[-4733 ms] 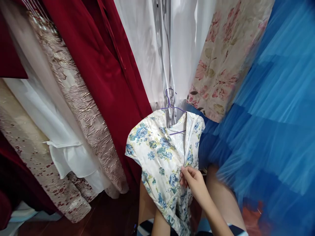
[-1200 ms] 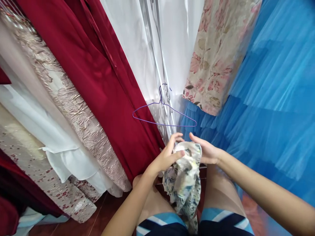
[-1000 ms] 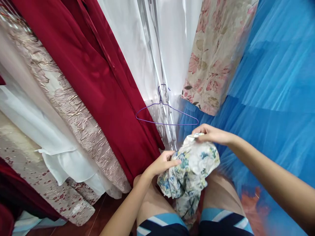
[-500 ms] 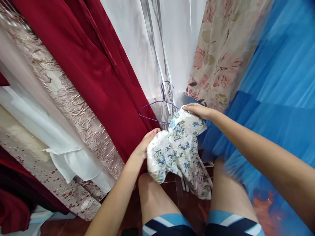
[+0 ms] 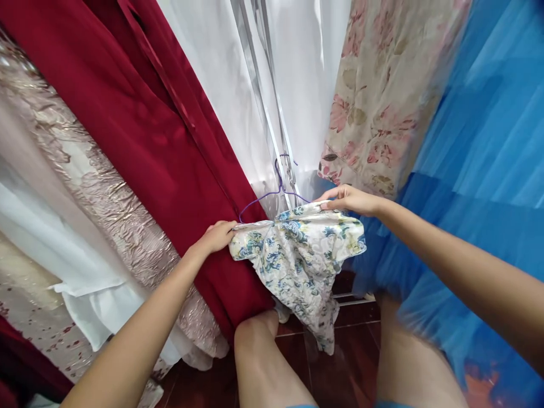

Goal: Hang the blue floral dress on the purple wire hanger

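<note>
A white blouse with a blue floral print (image 5: 297, 255) is stretched between my two hands, its body hanging down over the floor. My left hand (image 5: 219, 235) pinches the shoulder on the left side, in front of the red cloth. At the other shoulder, my right hand (image 5: 351, 200) grips the fabric between thumb and fingers. Behind the blouse's neckline is a purple hanger (image 5: 266, 195). Its hook and the tops of both arms show; the lower part is hidden by the blouse.
Long garments surround me: a red one (image 5: 170, 153), a white one (image 5: 212, 68), a pink-flowered one (image 5: 369, 113) and blue tulle (image 5: 480, 153) on the right. Metal poles (image 5: 263, 96) rise behind the hanger. Dark red tiles (image 5: 348, 351) cover the floor between my legs.
My left hand has moved left and slightly up, pulling the blouse wider and more level. The hanger's lower bar, visible before, is now behind the cloth.
</note>
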### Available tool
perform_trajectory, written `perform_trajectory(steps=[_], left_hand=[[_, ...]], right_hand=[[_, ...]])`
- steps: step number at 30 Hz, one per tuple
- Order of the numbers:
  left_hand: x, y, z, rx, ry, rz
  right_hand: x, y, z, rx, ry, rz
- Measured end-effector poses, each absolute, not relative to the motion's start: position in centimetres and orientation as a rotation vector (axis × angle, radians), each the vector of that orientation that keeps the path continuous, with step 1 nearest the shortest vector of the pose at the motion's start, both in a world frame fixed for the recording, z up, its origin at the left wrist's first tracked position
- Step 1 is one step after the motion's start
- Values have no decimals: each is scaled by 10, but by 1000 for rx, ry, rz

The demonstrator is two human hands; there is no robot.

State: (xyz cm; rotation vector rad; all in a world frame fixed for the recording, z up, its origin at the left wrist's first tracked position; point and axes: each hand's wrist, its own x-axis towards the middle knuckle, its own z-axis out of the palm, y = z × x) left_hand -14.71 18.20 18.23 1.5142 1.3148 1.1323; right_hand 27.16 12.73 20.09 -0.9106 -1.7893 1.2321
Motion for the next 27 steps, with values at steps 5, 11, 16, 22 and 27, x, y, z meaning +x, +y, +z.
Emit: perform_trajectory(steps=[5,11,16,22,27], left_hand=[[-117,196,211,1637,1164,1357],[-87,190,200,1702,922,1417],[-93,177,170,1675,1121,1560],[-100,149,158,1764,1245,1816],[-116,144,161,1675,1416,1777]], right_hand=[[273,119,202,-892,-1716,1316],[277,119,178,-1039,-1383,1575],[286,94,139,-1068,-1432,895],[280,72,127,-1081,-1316,450],[242,70,194,-990,-1364,459]])
